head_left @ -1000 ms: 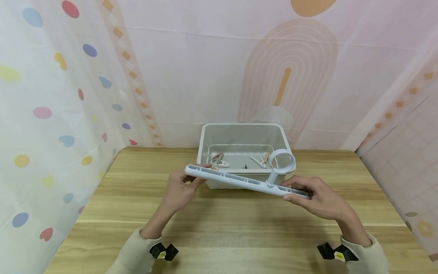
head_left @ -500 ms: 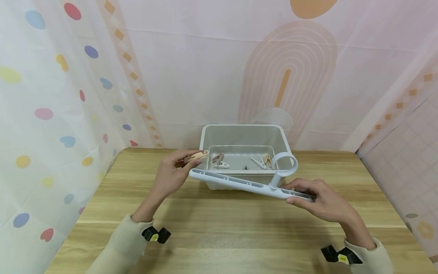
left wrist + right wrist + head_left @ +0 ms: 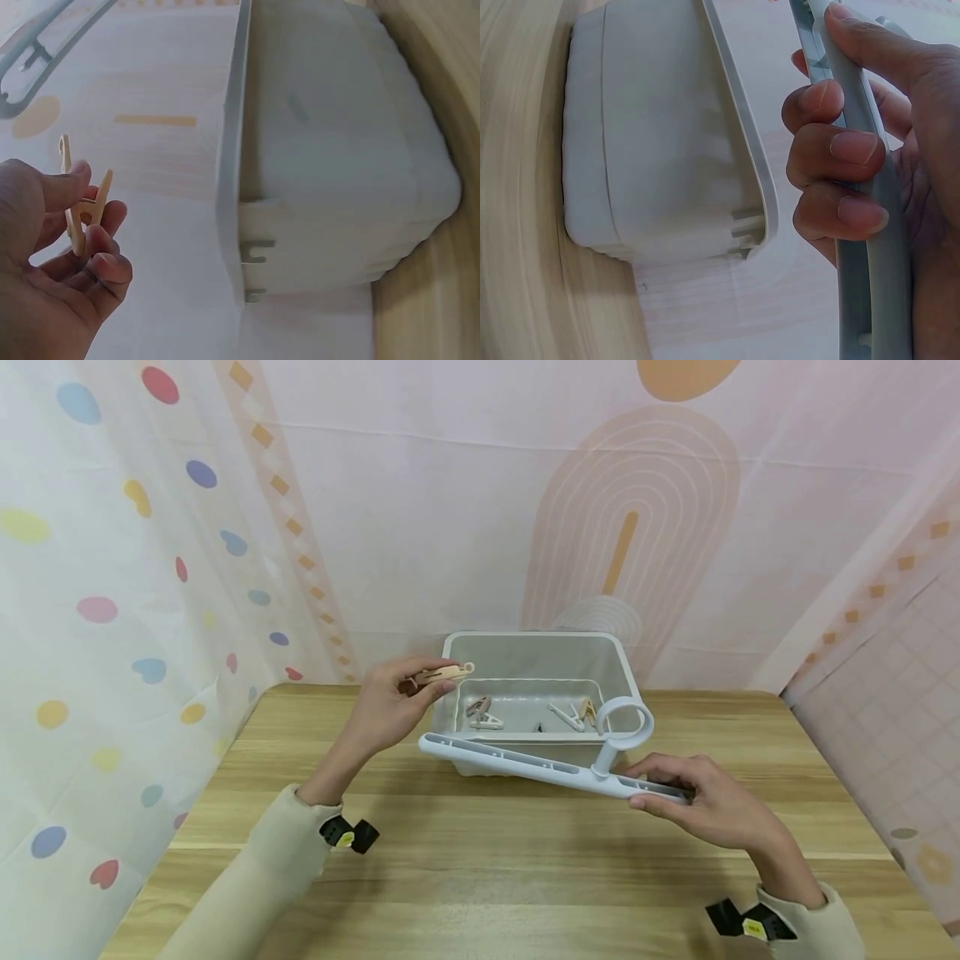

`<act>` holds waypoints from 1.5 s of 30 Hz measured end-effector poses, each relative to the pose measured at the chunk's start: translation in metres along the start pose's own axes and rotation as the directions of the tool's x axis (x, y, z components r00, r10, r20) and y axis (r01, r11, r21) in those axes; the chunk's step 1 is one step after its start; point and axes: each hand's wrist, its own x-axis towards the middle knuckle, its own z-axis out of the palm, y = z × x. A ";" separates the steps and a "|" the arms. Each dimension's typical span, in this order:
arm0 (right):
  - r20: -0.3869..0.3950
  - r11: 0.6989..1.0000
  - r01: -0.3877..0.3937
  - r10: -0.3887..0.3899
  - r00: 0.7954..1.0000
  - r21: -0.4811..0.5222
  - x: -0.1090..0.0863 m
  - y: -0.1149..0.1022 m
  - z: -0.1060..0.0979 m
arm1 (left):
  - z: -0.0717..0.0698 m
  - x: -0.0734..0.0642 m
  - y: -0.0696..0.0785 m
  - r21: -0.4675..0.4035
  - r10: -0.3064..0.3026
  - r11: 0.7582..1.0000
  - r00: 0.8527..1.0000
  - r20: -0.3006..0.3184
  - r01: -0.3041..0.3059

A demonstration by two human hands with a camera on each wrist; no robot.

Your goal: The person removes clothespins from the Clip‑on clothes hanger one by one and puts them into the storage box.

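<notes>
Between thumb and fingers of my left hand (image 3: pixel 393 706) is a peach-coloured clothespin (image 3: pixel 447 672), held over the left rim of the bin. A darker brown piece shows behind it, partly covered by the fingers. In the left wrist view the clothespin (image 3: pixel 81 217) stands with its two legs spread. My right hand (image 3: pixel 708 802) grips one end of a pale blue-grey plastic bar (image 3: pixel 517 758), slotted along its length, with a ring (image 3: pixel 626 722) on a short stem. The bar's other end is unsupported, in front of the bin.
A grey plastic bin (image 3: pixel 536 643) stands at the table's back edge. Inside lie several clothespins, among them a white one (image 3: pixel 564 717) and a brown one (image 3: pixel 477 707). Patterned curtains hang behind and at both sides of the wooden table (image 3: pixel 510 877).
My left hand has let go of the bar's left end, then moved up and right over the bin's rim with the clothespin. The right hand and bar have barely shifted.
</notes>
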 end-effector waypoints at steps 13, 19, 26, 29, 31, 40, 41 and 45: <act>0.016 1.000 0.021 -0.022 1.000 0.022 0.000 0.002 0.000 | 0.002 0.039 0.004 0.045 0.033 0.998 0.994 0.100 -0.038; 0.010 1.000 0.013 -0.013 1.000 0.018 0.001 0.002 0.000 | 0.008 0.057 0.003 0.061 0.046 0.997 0.991 0.126 -0.054; 0.015 1.000 0.000 0.000 1.000 0.016 0.001 0.001 0.000 | 0.013 0.074 -0.005 0.100 0.042 0.993 0.986 0.162 -0.059; 0.016 1.000 -0.008 0.008 1.000 0.014 0.001 0.001 0.000 | 0.016 0.081 -0.008 0.135 0.026 0.989 0.983 0.184 -0.051; 0.016 1.000 -0.010 0.010 1.000 0.012 0.001 0.002 0.000 | 0.019 0.087 -0.010 0.164 0.010 0.986 0.981 0.196 -0.043; 0.027 0.999 -0.016 0.015 1.000 0.031 0.001 0.001 0.001 | 0.030 0.100 -0.019 0.207 -0.063 0.978 0.959 0.276 0.004; 0.029 0.999 -0.017 0.016 0.999 0.033 0.001 0.001 0.001 | 0.030 0.100 -0.020 0.207 -0.075 0.978 0.955 0.288 0.014; 0.032 0.999 -0.019 0.018 0.999 0.033 -0.001 0.001 0.001 | 0.029 0.098 -0.023 0.206 -0.108 0.978 0.939 0.326 0.041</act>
